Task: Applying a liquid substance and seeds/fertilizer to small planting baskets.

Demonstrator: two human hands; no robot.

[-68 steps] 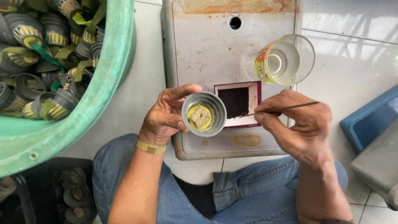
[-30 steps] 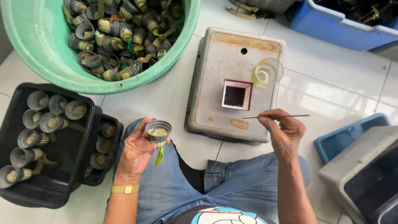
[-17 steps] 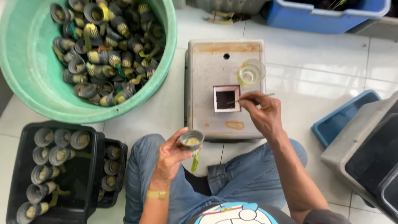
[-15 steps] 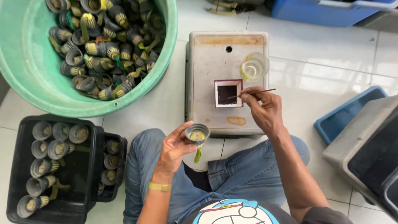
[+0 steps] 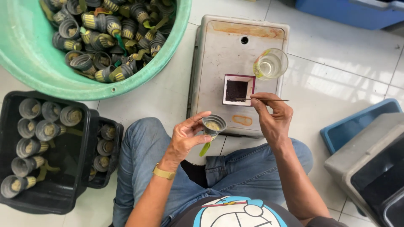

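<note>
left hand [image 5: 185, 138] pinches a small dark cup [image 5: 213, 124] by its rim, over the lap at the near edge of the grey box [image 5: 219, 54] on the floor. right hand [image 5: 273, 117] has its grip pressed together on a thin stick [image 5: 261, 99], tip over the square dish [image 5: 237, 89] of dark grains near the box centre. judgement: keep the cup level and close to the dish, load the tip lightly, move steadily. clear glass [image 5: 270, 64] sits by the box's right edge. green basin [image 5: 38, 71] and black tray [image 5: 42, 185] hold more cups. hard to tell: what's on the tip, the pale fill in the cup; basin and right-side bins are cut off.
</note>
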